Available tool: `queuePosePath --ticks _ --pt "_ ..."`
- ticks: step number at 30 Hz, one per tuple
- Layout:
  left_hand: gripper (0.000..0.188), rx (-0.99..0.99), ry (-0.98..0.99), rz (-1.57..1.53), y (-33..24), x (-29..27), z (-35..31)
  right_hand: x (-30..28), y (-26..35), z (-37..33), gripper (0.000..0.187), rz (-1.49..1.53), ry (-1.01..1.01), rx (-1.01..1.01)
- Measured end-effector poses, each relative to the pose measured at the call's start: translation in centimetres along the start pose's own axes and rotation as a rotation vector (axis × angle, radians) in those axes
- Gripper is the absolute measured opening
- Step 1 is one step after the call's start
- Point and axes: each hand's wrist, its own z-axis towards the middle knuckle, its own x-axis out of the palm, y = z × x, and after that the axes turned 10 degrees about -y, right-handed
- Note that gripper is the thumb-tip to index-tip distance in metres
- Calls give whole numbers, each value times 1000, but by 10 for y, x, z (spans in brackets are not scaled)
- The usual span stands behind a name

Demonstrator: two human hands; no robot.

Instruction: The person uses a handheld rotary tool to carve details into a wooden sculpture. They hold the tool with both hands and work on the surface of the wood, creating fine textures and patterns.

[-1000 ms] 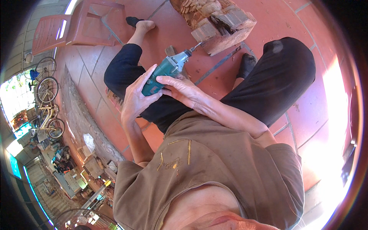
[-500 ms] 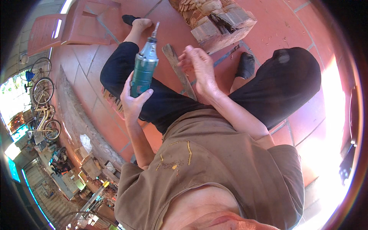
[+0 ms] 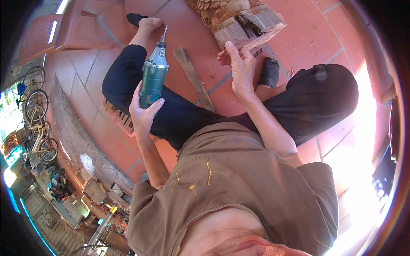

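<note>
My left hand (image 3: 143, 114) is wrapped round the lower body of a green and silver die grinder (image 3: 153, 79). The tool stands nearly upright, its thin metal bit (image 3: 165, 33) pointing away from me. My right hand (image 3: 242, 68) is raised, thumb and fingers apart, with nothing visible in it. Just beyond its fingertips lies a carved wooden block (image 3: 232, 34) with a dark hollow in its near end; whether the fingers touch it I cannot tell. A flat wooden strip (image 3: 192, 77) rests on the floor between my legs.
A reddish plastic chair (image 3: 83, 30) stands at the far left. Beside my left thigh is a basket (image 3: 120, 117) with slim tools in it. Bicycles (image 3: 36, 106) and a cluttered bench (image 3: 70, 207) line the left side. Wood chips lie on the tiled floor (image 3: 316, 36).
My right hand has moved right and a little farther away, closer to the carved block. The grinder in my left hand has shifted slightly left, along with the whole view.
</note>
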Motion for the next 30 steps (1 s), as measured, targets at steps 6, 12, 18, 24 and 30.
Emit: queuePosePath --ticks 6,12,18,24,30 --pt "72 16 22 2 -1 1 3 -2 -4 2 24 -1 64 -66" --pt "72 7 33 11 2 2 3 -6 -15 2 24 122 60 -28" --pt "72 24 32 28 2 2 1 -5 -6 2 24 -12 97 -90" --pt "72 19 49 39 0 2 2 -6 -13 3 15 -26 56 -186" --pt "71 39 53 41 -1 3 2 -2 -3 5 13 20 8 -330"
